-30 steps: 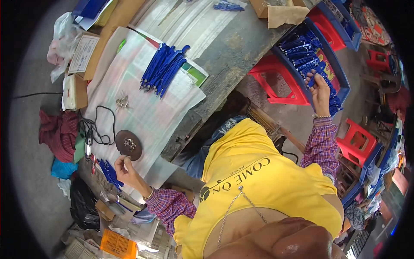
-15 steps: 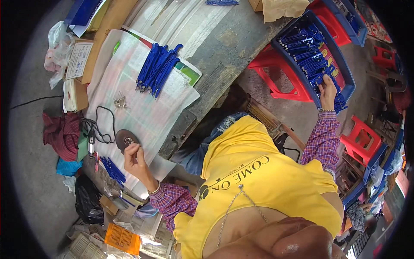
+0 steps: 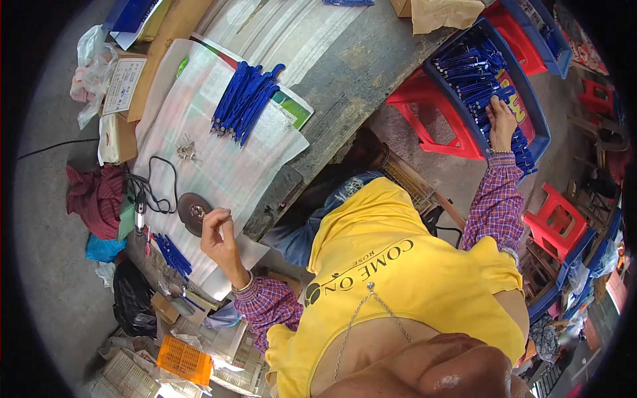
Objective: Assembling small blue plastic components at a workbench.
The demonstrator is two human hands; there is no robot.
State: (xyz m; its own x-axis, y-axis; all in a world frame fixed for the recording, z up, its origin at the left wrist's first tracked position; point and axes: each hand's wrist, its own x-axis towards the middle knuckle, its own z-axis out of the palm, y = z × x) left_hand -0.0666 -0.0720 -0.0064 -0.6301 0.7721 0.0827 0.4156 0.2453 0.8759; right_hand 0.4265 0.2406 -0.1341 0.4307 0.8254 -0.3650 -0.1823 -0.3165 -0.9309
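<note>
My right hand reaches into a blue plastic bin, its fingers bent together against the slender blue pieces lying in rows there; whether it grips one is hidden. Over the worktable, my left hand is closed in a pinch, and what it holds, if anything, is too small to make out. It is just beside a dark round dish with small shiny bits in it. A thick bundle of similar blue pieces lies on the white sheet, and a smaller bunch rests near the table's left side.
A red stool stands under the bin, with another red stool lower right. Small metal parts and a black cable lie on the table. A cardboard box is at the left edge, an orange basket at lower left.
My right hand has moved slightly farther up into the bin, over the blue pieces. My left hand has shifted a little to the right, away from the round dish.
</note>
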